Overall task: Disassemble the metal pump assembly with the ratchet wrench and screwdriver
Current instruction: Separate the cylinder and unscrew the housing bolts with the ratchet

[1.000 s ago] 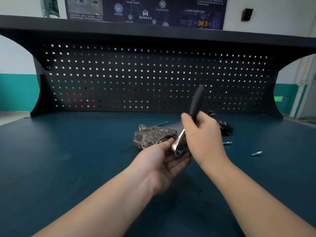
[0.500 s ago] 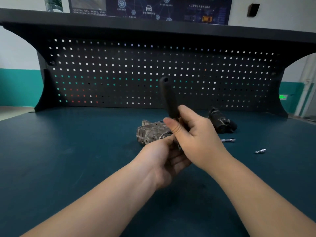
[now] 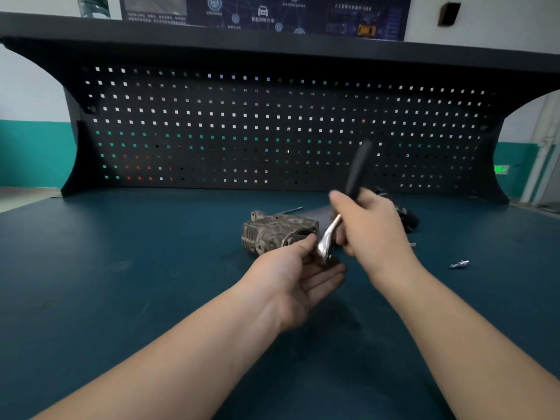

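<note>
A dark teal workbench (image 3: 121, 268) stretches in front of you, backed by a black pegboard (image 3: 272, 131) under a shelf, with a blue poster (image 3: 263, 10) on the wall above.

In the head view, your right hand (image 3: 375, 228) is curled round the black handle of the ratchet wrench (image 3: 328, 237), which slants up and to the right, blurred at its top. The wrench's chrome head points down into your left hand (image 3: 298, 274), held palm up with fingers loosely extended and the thumb touching the head; whether it grips the head you cannot tell.

The metal pump assembly (image 3: 272, 234) lies on the bench just behind your left hand, with a thin rod (image 3: 292, 210) behind it. A dark part (image 3: 406, 216) sits behind your right hand. A small bolt (image 3: 459, 264) lies well to the right.
</note>
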### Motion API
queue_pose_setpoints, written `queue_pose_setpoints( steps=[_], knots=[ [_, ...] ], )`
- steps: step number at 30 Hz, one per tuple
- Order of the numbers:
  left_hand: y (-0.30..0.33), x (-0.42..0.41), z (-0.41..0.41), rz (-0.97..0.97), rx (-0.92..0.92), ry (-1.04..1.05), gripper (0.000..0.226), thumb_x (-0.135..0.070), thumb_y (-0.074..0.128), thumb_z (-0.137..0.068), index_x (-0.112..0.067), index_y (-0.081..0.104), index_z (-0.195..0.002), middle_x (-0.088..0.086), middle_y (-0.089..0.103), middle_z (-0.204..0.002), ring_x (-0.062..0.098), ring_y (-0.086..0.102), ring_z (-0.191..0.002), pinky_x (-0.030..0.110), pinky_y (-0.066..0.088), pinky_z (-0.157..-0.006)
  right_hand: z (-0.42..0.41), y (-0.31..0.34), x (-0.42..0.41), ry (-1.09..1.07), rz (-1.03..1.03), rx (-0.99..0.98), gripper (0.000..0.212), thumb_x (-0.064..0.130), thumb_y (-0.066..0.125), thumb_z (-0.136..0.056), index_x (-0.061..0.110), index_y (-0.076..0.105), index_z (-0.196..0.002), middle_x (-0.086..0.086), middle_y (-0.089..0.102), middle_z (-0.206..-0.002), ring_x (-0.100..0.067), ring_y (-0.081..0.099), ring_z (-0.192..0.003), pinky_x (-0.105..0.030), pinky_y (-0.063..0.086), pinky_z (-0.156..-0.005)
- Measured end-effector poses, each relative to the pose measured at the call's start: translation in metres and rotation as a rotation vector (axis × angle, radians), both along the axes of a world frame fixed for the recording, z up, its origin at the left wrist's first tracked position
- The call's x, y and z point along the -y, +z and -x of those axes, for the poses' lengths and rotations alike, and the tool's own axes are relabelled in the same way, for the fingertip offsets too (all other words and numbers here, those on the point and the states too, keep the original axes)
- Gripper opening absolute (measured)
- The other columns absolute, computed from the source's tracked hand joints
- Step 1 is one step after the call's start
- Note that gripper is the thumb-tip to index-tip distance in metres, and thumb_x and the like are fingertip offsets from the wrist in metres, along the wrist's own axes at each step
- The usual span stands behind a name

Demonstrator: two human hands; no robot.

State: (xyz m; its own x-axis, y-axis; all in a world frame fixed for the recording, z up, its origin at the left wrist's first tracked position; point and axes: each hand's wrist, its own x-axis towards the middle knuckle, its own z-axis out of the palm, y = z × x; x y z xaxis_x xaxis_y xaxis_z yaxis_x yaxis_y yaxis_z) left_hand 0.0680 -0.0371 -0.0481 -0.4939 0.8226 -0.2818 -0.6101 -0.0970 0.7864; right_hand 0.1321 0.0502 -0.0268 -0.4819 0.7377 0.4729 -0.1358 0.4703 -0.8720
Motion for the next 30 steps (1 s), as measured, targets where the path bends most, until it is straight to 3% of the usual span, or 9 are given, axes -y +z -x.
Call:
queue_pose_setpoints(
  steps=[3, 5, 10, 16, 18, 21, 24, 27, 30],
  knots=[
    [0.001, 0.003, -0.001, -0.043, 0.005, 0.009, 0.024, -0.015, 0.057, -0.092, -0.003, 0.067, -0.074, 0.01, 0.069, -0.06, 0.017, 0.067, -0.047, 0.025, 0.054, -0.043, -0.001, -0.003, 0.015, 0.056, -0.577, -0.016, 0.025, 0.033, 0.062, -0.088, 0.032, 0.051, -0.065, 0.019, 0.052, -0.054, -0.001, 0.047, -0.053, -0.016, 0.036, -0.055],
    [0.002, 0.003, -0.001, -0.069, 0.005, 0.021, 0.03, -0.008, 0.052, -0.093, -0.006, 0.069, -0.069, 0.009, 0.07, -0.061, 0.015, 0.068, -0.05, 0.024, 0.054, -0.043, -0.001, -0.006, 0.018, 0.101, -0.688, 0.022, 0.021, 0.037, 0.063, -0.084, 0.039, 0.05, -0.068, 0.019, 0.051, -0.057, -0.002, 0.049, -0.058, -0.012, 0.035, -0.057],
    [0.0, 0.003, -0.001, -0.098, 0.042, 0.048, 0.024, -0.004, 0.048, -0.092, 0.0, 0.066, -0.077, 0.014, 0.068, -0.06, 0.02, 0.068, -0.05, 0.03, 0.056, -0.045, 0.003, -0.004, 0.016, 0.06, -0.376, -0.085, 0.032, 0.034, 0.066, -0.087, 0.025, 0.054, -0.059, 0.012, 0.046, -0.046, -0.002, 0.041, -0.045, -0.018, 0.034, -0.049],
    [-0.001, 0.001, 0.001, -0.024, -0.001, 0.014, 0.021, -0.016, 0.052, -0.094, 0.001, 0.065, -0.096, 0.016, 0.07, -0.069, 0.023, 0.068, -0.052, 0.03, 0.058, -0.051, 0.004, -0.002, -0.006, 0.172, 0.723, -0.157, 0.033, 0.024, 0.055, -0.096, 0.011, 0.046, -0.067, 0.003, 0.039, -0.037, -0.005, 0.032, -0.027, -0.015, 0.025, -0.03],
    [-0.001, 0.0, -0.001, -0.004, -0.007, 0.031, 0.021, -0.018, 0.054, -0.094, -0.001, 0.065, -0.097, 0.015, 0.07, -0.072, 0.021, 0.068, -0.051, 0.028, 0.057, -0.047, 0.006, -0.005, -0.007, 0.131, 0.553, -0.13, 0.034, 0.026, 0.055, -0.096, 0.012, 0.048, -0.066, 0.0, 0.04, -0.042, -0.008, 0.032, -0.029, -0.019, 0.027, -0.034],
    [-0.002, 0.0, -0.001, 0.008, -0.001, 0.045, 0.02, -0.024, 0.064, -0.088, -0.005, 0.069, -0.084, 0.012, 0.07, -0.069, 0.018, 0.067, -0.048, 0.025, 0.056, -0.047, 0.005, -0.008, 0.003, 0.033, -0.136, -0.13, 0.031, 0.031, 0.061, -0.091, 0.015, 0.056, -0.065, -0.001, 0.048, -0.05, -0.013, 0.044, -0.045, -0.03, 0.035, -0.048],
    [-0.002, 0.0, 0.003, 0.01, 0.011, 0.058, 0.023, -0.025, 0.067, -0.085, -0.011, 0.067, -0.066, 0.004, 0.066, -0.056, 0.013, 0.065, -0.05, 0.027, 0.057, -0.059, 0.004, -0.011, 0.013, 0.082, -0.493, -0.088, 0.029, 0.037, 0.06, -0.087, 0.013, 0.057, -0.072, -0.004, 0.054, -0.057, -0.019, 0.052, -0.057, -0.032, 0.043, -0.058],
    [-0.003, 0.0, 0.004, 0.013, 0.012, 0.081, 0.016, -0.019, 0.067, -0.085, -0.009, 0.069, -0.072, 0.004, 0.069, -0.062, 0.014, 0.067, -0.061, 0.022, 0.057, -0.056, 0.005, -0.009, 0.014, 0.083, -0.396, -0.088, 0.03, 0.034, 0.062, -0.09, 0.01, 0.059, -0.072, -0.004, 0.052, -0.052, -0.013, 0.047, -0.049, -0.029, 0.041, -0.051],
    [-0.001, 0.0, 0.004, -0.002, 0.051, 0.107, 0.019, -0.019, 0.066, -0.086, -0.004, 0.067, -0.076, 0.009, 0.069, -0.064, 0.016, 0.066, -0.056, 0.021, 0.054, -0.044, 0.007, -0.004, 0.008, 0.1, 0.098, -0.152, 0.036, 0.03, 0.059, -0.093, 0.013, 0.049, -0.063, 0.003, 0.039, -0.04, -0.009, 0.034, -0.034, -0.022, 0.029, -0.038]
  ],
)
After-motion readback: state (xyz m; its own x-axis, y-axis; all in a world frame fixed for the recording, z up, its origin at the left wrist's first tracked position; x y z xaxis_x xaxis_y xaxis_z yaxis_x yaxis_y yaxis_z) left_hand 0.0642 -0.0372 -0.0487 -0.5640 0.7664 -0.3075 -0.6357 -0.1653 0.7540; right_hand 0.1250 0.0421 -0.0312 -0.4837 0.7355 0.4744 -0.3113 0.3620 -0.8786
